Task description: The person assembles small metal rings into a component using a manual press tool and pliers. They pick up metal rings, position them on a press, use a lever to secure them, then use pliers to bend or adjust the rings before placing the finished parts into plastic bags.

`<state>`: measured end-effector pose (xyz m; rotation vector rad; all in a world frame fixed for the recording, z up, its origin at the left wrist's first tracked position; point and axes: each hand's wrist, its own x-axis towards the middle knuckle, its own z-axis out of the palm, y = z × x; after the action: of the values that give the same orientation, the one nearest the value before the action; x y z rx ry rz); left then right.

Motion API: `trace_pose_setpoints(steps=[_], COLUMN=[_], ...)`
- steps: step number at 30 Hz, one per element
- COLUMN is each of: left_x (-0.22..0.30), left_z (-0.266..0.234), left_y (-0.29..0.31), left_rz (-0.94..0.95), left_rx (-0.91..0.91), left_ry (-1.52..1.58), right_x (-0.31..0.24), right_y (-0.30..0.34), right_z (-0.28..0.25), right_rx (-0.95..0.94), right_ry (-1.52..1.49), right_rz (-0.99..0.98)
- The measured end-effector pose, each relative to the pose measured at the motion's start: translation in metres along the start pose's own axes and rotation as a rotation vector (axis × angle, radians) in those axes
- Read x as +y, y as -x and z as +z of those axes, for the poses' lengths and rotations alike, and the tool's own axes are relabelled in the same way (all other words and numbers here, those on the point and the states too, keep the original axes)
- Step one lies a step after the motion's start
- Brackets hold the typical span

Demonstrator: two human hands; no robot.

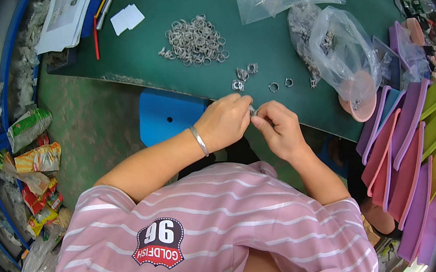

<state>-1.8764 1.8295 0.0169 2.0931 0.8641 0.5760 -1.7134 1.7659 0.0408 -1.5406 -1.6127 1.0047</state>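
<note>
Okay, head view: left hand point(225, 119) and right hand point(282, 130) meet at the near edge of the green tabletop point(136, 58), fingertips pinched together on a small metal part point(252, 110). Part sits between them, mostly hidden by fingers; can't tell its full shape. Metal bracelet point(199, 141) on left wrist.

Just beyond the hands: a small cluster of square metal pieces point(243, 74), plus two loose rings point(274, 87) to its right, apart from each other. Farther back, a big pile of metal rings point(196, 42). Right of that, a clear bag point(304, 28) with grey parts in it; another clear bag point(342, 45) overlaps a pink basket point(360, 109). White cards point(127, 18) and a red pen point(96, 44) back left. Blue stool point(163, 118) below the tabletop edge, left of the hands.
</note>
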Motion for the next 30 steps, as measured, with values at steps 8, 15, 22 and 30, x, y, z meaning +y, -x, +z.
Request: trace_pose_setpoints(steps=[8, 15, 22, 30], left_x=[-0.038, -0.044, -0.054, -0.088], left_z=[-0.016, -0.05, -0.068, -0.087], left_y=[0.013, -0.031, -0.081, -0.201], left_rz=[-0.759, -0.512, -0.47, -0.533], left_rx=[-0.086, 0.365, 0.437, 0.634], left_ry=[1.67, 2.224, 2.12, 2.107], right_x=[0.085, 0.155, 0.143, 0.14], right_y=[-0.04, -0.076, -0.078, -0.076], right_z=[-0.01, 0.045, 0.045, 0.04], right_rx=[0.398, 0.645, 0.679, 0.627], right_ry=[0.358, 0.51, 0.526, 0.521], right_rz=[-0.16, -0.068, -0.049, 0.016])
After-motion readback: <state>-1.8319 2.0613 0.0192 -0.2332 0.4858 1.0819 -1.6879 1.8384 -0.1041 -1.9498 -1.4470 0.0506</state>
